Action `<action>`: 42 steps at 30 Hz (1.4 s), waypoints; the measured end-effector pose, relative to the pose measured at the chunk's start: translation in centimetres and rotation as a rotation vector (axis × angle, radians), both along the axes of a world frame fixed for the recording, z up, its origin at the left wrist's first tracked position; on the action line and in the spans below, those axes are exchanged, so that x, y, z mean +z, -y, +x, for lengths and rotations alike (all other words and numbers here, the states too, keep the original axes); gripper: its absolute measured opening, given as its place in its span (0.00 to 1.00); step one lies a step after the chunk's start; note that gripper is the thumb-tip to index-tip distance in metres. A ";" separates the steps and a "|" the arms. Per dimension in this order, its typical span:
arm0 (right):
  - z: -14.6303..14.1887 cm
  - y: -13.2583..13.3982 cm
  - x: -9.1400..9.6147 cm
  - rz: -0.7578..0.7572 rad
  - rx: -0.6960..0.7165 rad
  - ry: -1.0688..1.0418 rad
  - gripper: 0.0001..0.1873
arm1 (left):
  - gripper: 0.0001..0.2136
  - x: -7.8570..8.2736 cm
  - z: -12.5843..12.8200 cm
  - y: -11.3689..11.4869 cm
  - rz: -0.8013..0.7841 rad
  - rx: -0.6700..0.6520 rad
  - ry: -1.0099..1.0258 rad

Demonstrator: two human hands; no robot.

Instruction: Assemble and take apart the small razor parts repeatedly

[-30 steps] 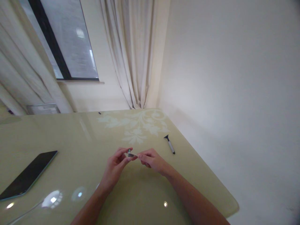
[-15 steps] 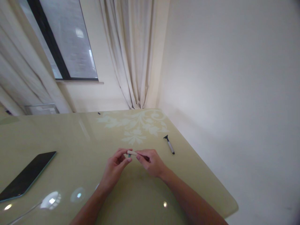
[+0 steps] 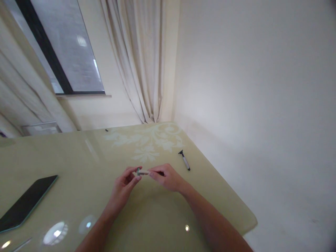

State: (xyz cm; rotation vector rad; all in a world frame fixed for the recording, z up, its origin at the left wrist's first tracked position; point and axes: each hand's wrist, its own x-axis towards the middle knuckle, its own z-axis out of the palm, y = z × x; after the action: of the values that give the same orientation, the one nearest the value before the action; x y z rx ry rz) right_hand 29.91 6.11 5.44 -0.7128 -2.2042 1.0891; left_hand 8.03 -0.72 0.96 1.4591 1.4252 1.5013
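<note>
My left hand (image 3: 123, 187) pinches a small green piece (image 3: 138, 171) upright between thumb and forefinger. My right hand (image 3: 168, 177) is closed on a slim cream-coloured stick (image 3: 143, 172) that points left, its tip meeting the green piece. Whether the two are joined or only touching I cannot tell; the right fingers hide the stick's other end. Both hands are just above the table. Beyond the right hand lies a razor (image 3: 184, 160) with a black head and a grey-and-black handle.
A black tablet-like slab (image 3: 27, 202) with a teal edge lies on the glossy table (image 3: 78, 168) at the left. A tiny dark bit (image 3: 106, 130) sits near the back edge. The wall (image 3: 236, 105) runs along the table's right side.
The view has shifted slightly, and things appear further left. The cream stick now meets the middle of the green piece, where before it lay across its top.
</note>
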 end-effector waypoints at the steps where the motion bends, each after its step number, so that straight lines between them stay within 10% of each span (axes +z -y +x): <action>1: 0.5 -0.7 0.2 0.015 -0.081 -0.026 0.21 | 0.19 0.0 0.1 0.0 0.004 0.007 -0.034; 6: 4.7 -5.8 0.5 0.210 -0.838 -0.111 0.20 | 0.18 0.4 2.5 -0.9 -0.049 -0.094 -0.220; 9: 7.2 -7.9 0.1 0.239 -1.063 0.169 0.22 | 0.20 0.9 5.3 -2.5 -0.118 -0.234 -0.372; 19: 9.1 -8.4 -2.6 0.117 -1.063 0.520 0.17 | 0.21 0.2 12.8 -10.3 -0.191 -0.091 -0.715; 33: 8.5 -8.0 -2.0 0.187 -1.074 0.584 0.13 | 0.16 -0.8 12.3 -10.7 -0.118 -0.071 -0.764; 37: 7.7 -7.5 -1.6 0.157 -1.028 0.621 0.13 | 0.16 -0.4 10.1 -9.7 -0.058 -0.110 -0.714; 42: 7.1 -7.3 -2.0 0.125 -0.967 0.671 0.09 | 0.15 -0.3 0.9 -5.6 -0.028 -0.034 -0.762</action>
State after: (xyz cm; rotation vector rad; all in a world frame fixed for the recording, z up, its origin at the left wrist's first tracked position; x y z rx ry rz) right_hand 37.01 13.40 3.47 -2.0064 -1.9165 0.2108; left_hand 8.88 4.93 0.65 2.1494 1.8035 0.9130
